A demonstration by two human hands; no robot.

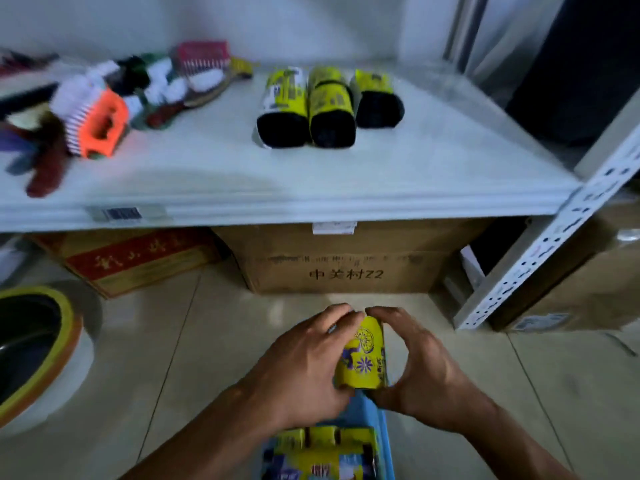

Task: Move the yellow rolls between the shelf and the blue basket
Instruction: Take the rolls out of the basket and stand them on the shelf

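I count three yellow rolls (330, 105) side by side on the white shelf (311, 188). Lower down, the left hand (304, 362) and the right hand (415, 368) both clasp a fourth yellow roll (363, 362) between them, just above the blue basket (385, 433), where at least three more lie.

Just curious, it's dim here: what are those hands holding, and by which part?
A yellow roll, clasped by its two long sides: left hand on its left, right hand on its right, fingers curled over its far end.
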